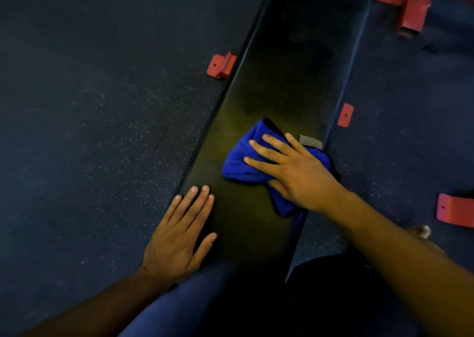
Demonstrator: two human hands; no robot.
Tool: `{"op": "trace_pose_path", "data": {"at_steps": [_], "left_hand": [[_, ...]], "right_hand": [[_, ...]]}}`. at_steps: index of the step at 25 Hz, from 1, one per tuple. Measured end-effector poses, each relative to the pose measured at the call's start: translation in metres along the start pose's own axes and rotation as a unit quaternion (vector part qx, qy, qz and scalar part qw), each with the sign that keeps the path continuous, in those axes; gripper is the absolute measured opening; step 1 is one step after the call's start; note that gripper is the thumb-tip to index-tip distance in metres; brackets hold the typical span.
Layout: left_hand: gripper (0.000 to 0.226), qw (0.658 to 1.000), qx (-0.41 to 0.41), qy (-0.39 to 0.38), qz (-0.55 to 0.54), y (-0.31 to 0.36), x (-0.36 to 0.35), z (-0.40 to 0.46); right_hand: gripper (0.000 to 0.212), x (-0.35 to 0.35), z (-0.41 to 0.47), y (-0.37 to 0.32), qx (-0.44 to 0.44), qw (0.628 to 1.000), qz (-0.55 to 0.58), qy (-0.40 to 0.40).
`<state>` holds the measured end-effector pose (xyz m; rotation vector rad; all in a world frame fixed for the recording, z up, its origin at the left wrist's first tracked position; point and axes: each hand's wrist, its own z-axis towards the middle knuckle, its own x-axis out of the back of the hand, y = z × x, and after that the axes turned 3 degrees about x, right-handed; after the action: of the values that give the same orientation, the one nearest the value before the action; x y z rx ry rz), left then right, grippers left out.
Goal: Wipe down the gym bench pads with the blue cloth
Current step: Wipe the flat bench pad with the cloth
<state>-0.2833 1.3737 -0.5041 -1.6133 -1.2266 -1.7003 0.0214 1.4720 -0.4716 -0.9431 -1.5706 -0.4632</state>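
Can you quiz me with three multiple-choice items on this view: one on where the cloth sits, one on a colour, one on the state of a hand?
1. Where is the blue cloth?
A. On the floor beside the bench
B. On the bench pad, towards its right edge
C. Draped over a red bracket

2. What colour are the floor brackets beside the bench?
A. Red
B. Yellow
C. White

3. What is the left hand doing?
A. Gripping the cloth
B. Raised in the air
C. Lying flat on the pad with straight fingers

Answers:
1 B, since the right hand presses the cloth onto the pad near its right edge.
2 A, since each bracket on the dark floor is plainly red.
3 C, since its fingers lie straight at the pad's left edge, apart from the cloth.
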Motion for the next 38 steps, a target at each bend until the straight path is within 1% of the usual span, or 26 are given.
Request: {"op": "trace_pose_path", "data": {"at_steps": [2, 4, 7, 10, 12, 14, 17, 19, 21, 25, 29, 32, 36, 38], "left_hand": [[0.067, 1.000, 0.010, -0.004, 0.008, 0.003, 0.000, 0.002], [0.067, 1.000, 0.027, -0.008, 0.002, 0.003, 0.000, 0.001], [0.067, 1.000, 0.007, -0.015, 0.003, 0.004, 0.001, 0.001], [0.072, 1.000, 0.007, -0.017, 0.005, 0.009, 0.002, 0.002], [0.072, 1.000, 0.022, -0.007, 0.001, 0.012, -0.002, 0.004], [0.070, 1.000, 0.018, -0.003, 0.010, 0.011, 0.000, 0.003], [0.067, 1.000, 0.024, 0.003, 0.004, 0.012, 0.003, -0.001], [0.066, 1.000, 0.026, -0.005, -0.004, 0.007, 0.001, 0.000], [0.066, 1.000, 0.019, -0.007, -0.004, 0.007, 0.000, 0.004], [0.066, 1.000, 0.020, 0.011, -0.011, 0.003, -0.003, -0.002], [0.068, 1.000, 0.018, 0.014, 0.001, 0.004, -0.005, -0.002], [0.071, 1.000, 0.012, 0.012, 0.012, 0.006, -0.003, -0.001], [0.072, 0.999, 0.006, 0.031, 0.005, 0.005, -0.005, -0.003], [0.072, 0.999, 0.006, 0.030, 0.008, 0.007, -0.004, -0.001]], "right_hand": [[0.067, 0.001, -0.004, 0.017, 0.025, 1.000, -0.006, 0.009], [0.066, 0.004, 0.016, 0.017, 0.050, 0.998, -0.017, 0.023], [0.064, 0.006, 0.050, 0.016, 0.052, 0.998, -0.025, 0.040], [0.063, 0.012, 0.054, 0.015, 0.055, 0.996, -0.035, 0.054], [0.064, 0.012, 0.040, 0.012, 0.058, 0.997, -0.037, 0.039], [0.067, 0.007, 0.026, 0.010, 0.080, 0.995, -0.045, 0.027], [0.069, 0.007, 0.026, 0.010, 0.097, 0.994, -0.046, 0.017], [0.068, 0.005, 0.027, 0.010, 0.083, 0.996, -0.038, 0.020], [0.068, 0.000, 0.024, 0.008, 0.059, 0.996, -0.032, 0.053], [0.067, -0.008, 0.021, -0.001, 0.018, 0.996, -0.039, 0.075], [0.066, -0.010, 0.021, -0.004, 0.014, 0.995, -0.039, 0.093], [0.064, -0.012, 0.016, -0.007, -0.008, 0.994, -0.031, 0.107], [0.062, -0.026, 0.008, -0.015, -0.057, 0.987, -0.033, 0.145], [0.062, -0.026, 0.007, -0.015, -0.056, 0.987, -0.036, 0.146]]}}
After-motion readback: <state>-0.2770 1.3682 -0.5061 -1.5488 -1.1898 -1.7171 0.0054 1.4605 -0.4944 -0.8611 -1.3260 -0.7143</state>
